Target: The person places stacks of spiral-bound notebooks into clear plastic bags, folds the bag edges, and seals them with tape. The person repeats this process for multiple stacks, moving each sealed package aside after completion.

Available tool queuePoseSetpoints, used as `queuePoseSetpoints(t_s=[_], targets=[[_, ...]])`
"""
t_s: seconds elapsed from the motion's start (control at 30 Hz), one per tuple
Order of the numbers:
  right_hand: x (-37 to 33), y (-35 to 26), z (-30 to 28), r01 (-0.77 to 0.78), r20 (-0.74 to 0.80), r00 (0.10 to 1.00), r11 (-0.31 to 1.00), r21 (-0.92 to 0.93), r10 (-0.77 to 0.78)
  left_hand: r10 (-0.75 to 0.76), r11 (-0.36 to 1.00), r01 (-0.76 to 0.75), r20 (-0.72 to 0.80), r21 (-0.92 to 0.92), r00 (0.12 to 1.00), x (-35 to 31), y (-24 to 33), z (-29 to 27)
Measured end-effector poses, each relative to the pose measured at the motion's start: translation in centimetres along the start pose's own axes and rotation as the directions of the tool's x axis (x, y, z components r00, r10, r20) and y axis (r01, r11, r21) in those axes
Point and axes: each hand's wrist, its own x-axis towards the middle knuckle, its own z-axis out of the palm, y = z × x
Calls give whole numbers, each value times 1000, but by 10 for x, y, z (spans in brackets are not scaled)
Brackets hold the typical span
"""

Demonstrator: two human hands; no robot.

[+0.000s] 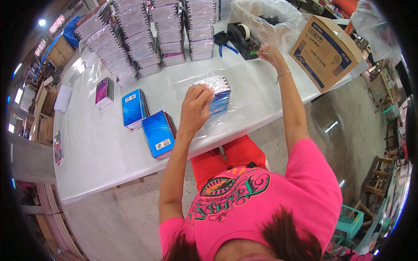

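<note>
My left hand [197, 109] is closed, its fingers pinching clear plastic film over a stack of spiral notebooks [221, 101] with blue sides. The film spreads out onto the table around that stack. My right hand [271, 57] reaches to the front end of a black tape dispenser [246, 48]. Its fingers are drawn together there; whatever they grip is too small to make out. Two piles of blue spiral notebooks [134, 106] lie left of my left hand, the nearer one [159, 134] slightly overlapping the other's corner. Farther left sits a small pile of purple notebooks [104, 92].
Tall rows of wrapped notebooks [139, 39] stand along the table's [96, 152] far side. Blue-handled cutters [224, 43] lie beside the dispenser. A cardboard box [324, 52] and a clear plastic bag [278, 21] are at the right. A white roll [63, 98] rests at the left edge.
</note>
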Motion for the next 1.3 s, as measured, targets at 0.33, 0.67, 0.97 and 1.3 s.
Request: queuePoseSetpoints(t_s=[0.33,0.67,0.97,1.3], targets=[[-54,14,-1,87,-282,914,819,-568,-292,-57,995,50,-88,-82,994,-2,-3,9],[-288,-19,157,19,157,987,992,127,-39,-17,996,6,-127,-90,992,-7,-11,13],[-290,-2,189,101,53,993,990,101,-106,9,997,-19,-134,-75,991,-10,-16,15],[-293,3,199,149,-50,987,989,-21,-150,-89,967,53,133,248,987,3,13,-8]])
